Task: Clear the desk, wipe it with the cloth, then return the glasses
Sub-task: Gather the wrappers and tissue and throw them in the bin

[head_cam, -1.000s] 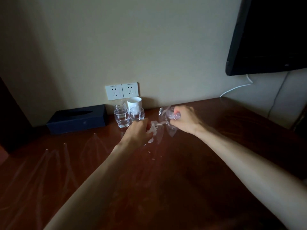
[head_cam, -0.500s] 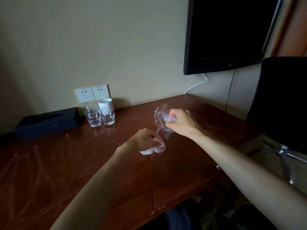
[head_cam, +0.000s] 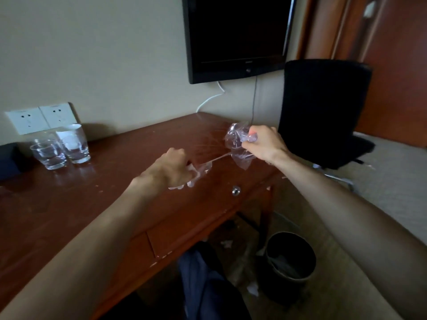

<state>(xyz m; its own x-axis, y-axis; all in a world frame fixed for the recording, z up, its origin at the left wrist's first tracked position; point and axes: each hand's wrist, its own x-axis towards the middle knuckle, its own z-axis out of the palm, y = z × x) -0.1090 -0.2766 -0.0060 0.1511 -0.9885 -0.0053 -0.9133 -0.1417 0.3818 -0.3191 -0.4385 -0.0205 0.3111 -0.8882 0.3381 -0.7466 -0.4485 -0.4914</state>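
The right hand point(head_cam: 262, 144) is gripping a crumpled clear plastic wrapper point(head_cam: 238, 146), its fingers curled round the bunched top so the film is bulging out to their left and hanging below. The left hand point(head_cam: 174, 168) is pinching the stretched tail of it, fingers clenched, just above the wooden surface point(head_cam: 69, 204). Two glasses point(head_cam: 60, 151) are standing near the wall, well apart from both hands.

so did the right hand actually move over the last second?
Yes. The right hand, gripping clear plastic wrap, moved right, away from the glasses, toward the desk end by the chair.
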